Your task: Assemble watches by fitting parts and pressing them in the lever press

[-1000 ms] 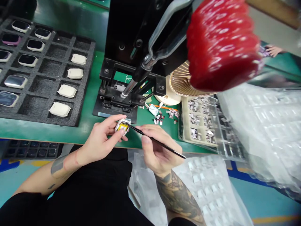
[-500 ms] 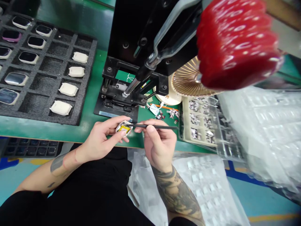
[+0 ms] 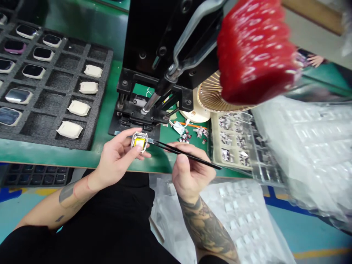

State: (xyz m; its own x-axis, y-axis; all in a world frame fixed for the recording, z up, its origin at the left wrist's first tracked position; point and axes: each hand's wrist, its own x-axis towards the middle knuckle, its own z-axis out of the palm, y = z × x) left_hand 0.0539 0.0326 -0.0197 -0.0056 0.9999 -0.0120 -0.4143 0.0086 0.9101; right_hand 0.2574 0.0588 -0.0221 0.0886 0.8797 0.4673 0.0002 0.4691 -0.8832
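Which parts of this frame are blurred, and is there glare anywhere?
In the head view, the glossy red object at top right is badly out of focus and speckled with highlights, and the clear plastic packaging is soft. A watch screen shows glare, while the left hand, the small yellow-centred part it holds and the tweezers stay sharp.

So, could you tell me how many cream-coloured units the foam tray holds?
4 units, down the black foam tray's right column, one per pocket; more may be hidden.
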